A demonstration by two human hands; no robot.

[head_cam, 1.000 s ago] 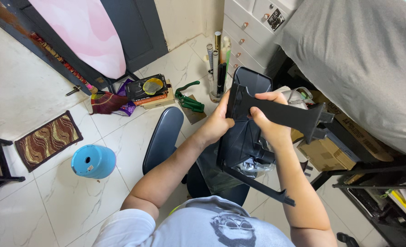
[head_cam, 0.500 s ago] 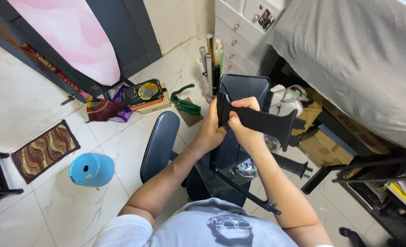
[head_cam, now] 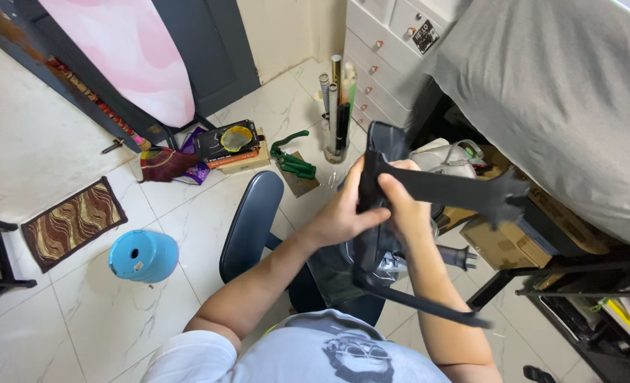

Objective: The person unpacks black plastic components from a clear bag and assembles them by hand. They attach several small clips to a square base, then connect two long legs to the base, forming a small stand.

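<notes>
Hands (head_cam: 372, 209) clasp a black chair part (head_cam: 464, 193), fingers partly hiding it

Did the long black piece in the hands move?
Yes. The long black piece has dropped a little and turned flatter: its far end sat higher against the grey bed cover before, and now lies nearer the cardboard box. Both hands grip it.

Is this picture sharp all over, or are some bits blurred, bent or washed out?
Head view: the left hand, right hand and the black chair part they hold look fairly sharp; the grey bedcover at the top right is bright and flat; straight tile lines bow towards the edges, a wide-lens bend; soft daylight, weak shadows.
</notes>
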